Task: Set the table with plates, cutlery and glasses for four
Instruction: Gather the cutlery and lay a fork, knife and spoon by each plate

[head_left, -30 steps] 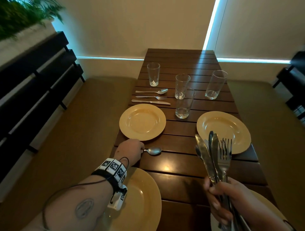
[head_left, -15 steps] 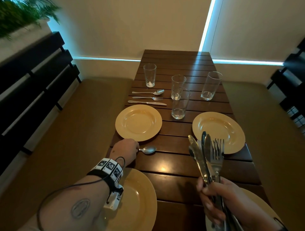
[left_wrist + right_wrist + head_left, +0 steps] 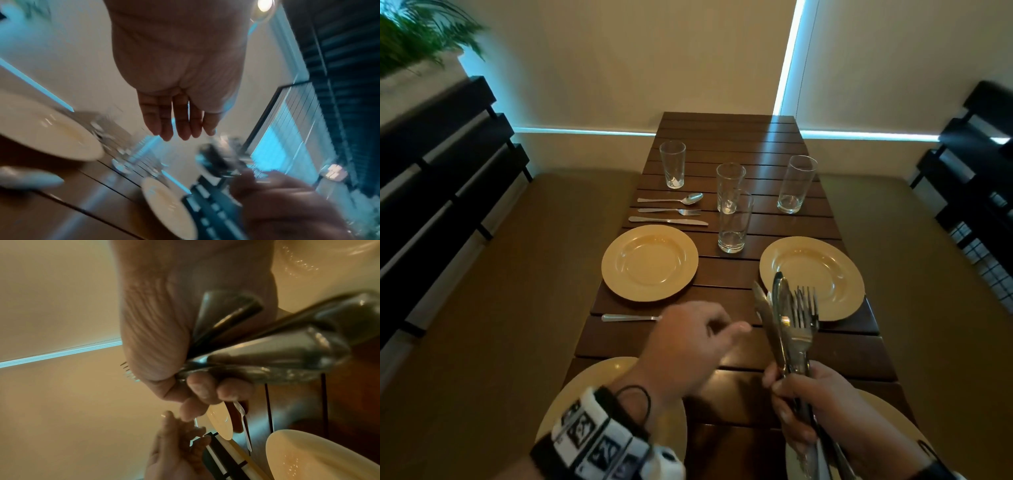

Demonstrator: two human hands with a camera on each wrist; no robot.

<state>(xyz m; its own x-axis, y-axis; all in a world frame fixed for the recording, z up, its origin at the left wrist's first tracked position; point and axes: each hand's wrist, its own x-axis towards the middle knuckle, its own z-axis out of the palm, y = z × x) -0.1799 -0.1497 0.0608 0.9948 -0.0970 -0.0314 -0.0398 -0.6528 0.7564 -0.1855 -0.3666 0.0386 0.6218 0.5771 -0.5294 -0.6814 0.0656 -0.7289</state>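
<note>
Cutlery is the step in hand, I judge: one place at the upper middle of the head view has its set, and a second is just begun. The table [image 3: 726,346] is dark slatted wood, long and narrow, running up the frame's centre. On it lie four round, glossy yellow plates: two at mid frame [image 3: 650,263] [image 3: 812,278] and two partly cut off at the bottom edge. Four tall clear glasses [image 3: 735,221] stand grouped above them, not yet at their places. The right hand [image 3: 813,404], lower right, grips a bundle [image 3: 787,322] of thin, shiny steel knives and forks, held upright. The left hand [image 3: 688,339], lower centre, holds nothing, fingers loose, thumb toward the bundle. A spoon [image 3: 630,318] lies flat across a slat left of it, below the left plate. Next, the left hand likely needs to pinch one piece free without loosening the rest.
</note>
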